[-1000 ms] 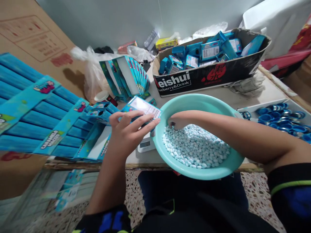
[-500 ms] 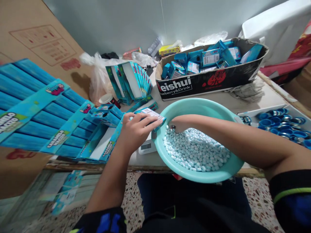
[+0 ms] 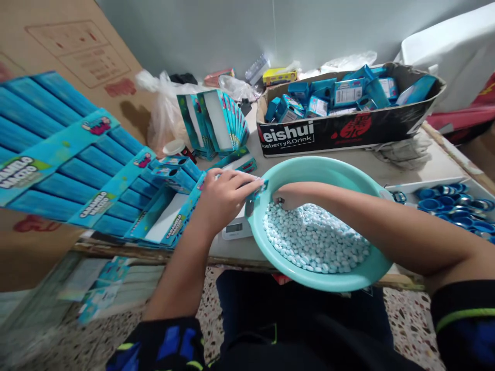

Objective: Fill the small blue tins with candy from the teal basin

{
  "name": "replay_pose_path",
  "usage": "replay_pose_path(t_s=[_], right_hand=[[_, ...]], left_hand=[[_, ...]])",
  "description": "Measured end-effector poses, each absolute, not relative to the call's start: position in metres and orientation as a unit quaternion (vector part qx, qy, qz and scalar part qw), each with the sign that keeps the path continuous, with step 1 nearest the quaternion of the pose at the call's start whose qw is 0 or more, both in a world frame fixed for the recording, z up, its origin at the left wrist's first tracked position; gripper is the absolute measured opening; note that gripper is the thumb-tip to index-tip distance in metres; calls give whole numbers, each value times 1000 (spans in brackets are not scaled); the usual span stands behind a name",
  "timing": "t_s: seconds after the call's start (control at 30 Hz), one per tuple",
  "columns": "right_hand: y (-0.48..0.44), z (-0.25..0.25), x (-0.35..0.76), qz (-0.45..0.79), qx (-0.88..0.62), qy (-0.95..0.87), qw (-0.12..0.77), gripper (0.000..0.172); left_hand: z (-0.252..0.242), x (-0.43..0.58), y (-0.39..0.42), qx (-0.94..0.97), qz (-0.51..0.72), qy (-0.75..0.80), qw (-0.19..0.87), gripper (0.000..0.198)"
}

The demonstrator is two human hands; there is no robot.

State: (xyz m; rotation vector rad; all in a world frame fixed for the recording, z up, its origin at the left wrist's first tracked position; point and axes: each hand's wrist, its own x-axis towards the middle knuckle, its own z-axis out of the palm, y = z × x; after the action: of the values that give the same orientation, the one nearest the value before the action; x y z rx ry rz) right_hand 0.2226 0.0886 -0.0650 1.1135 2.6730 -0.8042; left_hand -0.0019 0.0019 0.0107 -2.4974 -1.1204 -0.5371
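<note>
My left hand [image 3: 227,195] is closed over a small blue candy box [image 3: 258,191] that lies tilted at the left rim of the turquoise basin [image 3: 320,283]. Most of the box is hidden under the fingers. Inside the basin is a heap of small pale-blue candies [image 3: 320,242]. My right hand [image 3: 294,196] reaches down into the basin's left side, its fingers curled at the edge of the heap. A small dark, shiny bit shows at those fingers; what it is I cannot tell. Below the box, a white digital scale [image 3: 236,230] is partly covered by the basin.
Blue display cartons [image 3: 88,170] packed with boxes lean at left. Behind the basin stands a black cardboard box [image 3: 340,135] of small blue boxes. A white tray [image 3: 406,188] with blue caps [image 3: 460,206] is at right. Folded blue cartons [image 3: 216,121] stand at the back.
The view has shifted slightly, so the surroundings sit a little further right. The left hand and the candy box have turned a little at the rim; the right hand stays in the basin.
</note>
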Motion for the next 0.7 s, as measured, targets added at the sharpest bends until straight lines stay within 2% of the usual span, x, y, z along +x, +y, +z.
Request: replay_pose_path(t_s=[0.1, 0.2, 0.3, 0.47, 0.6, 0.7], right_hand=[[89, -63, 222, -260, 347, 895, 105, 32], [87, -60, 223, -255, 345, 896, 113, 34], [84, -55, 224, -264, 355, 890, 110, 32], [84, -54, 226, -272, 361, 884, 115, 31], [86, -57, 226, -262, 359, 884, 141, 32], [85, -61, 228, -260, 346, 888, 155, 29]], left_hand=[[8, -3, 5, -883, -197, -403, 137, 38], [6, -12, 6, -866, -259, -420, 76, 36], [-9, -26, 11, -802, -367, -471, -22, 48], [-70, -52, 34, -619, -543, -535, -190, 71], [-107, -70, 41, -578, -533, -542, -297, 72], [-114, -75, 36, -591, -516, -529, -325, 77]])
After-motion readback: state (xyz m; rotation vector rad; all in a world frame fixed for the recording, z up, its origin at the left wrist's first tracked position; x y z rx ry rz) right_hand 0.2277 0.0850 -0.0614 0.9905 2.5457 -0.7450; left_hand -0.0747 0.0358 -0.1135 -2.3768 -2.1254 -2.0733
